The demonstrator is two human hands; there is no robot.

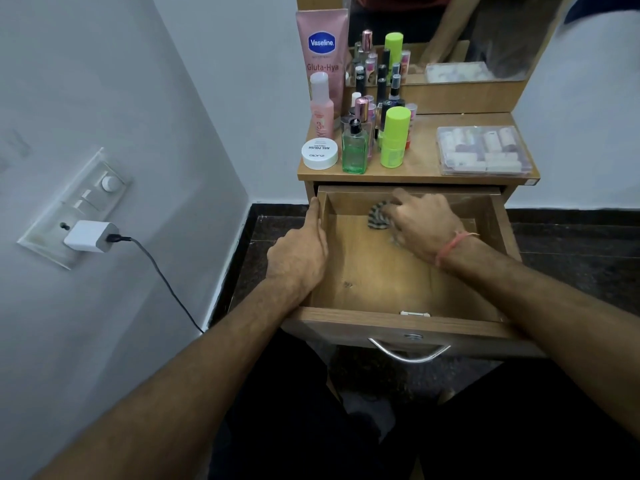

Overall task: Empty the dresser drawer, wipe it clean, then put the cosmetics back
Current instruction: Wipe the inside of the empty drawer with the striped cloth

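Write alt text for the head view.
A person's right hand presses a striped cloth inside the open, emptied drawer while the left hand steadies its side wall. Cosmetics stand on the dresser top above.

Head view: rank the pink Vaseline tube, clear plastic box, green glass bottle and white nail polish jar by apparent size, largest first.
1. Pink Vaseline tube and clear plastic box: look alike in extent, unranked.
2. Green glass bottle.
3. White nail polish jar.
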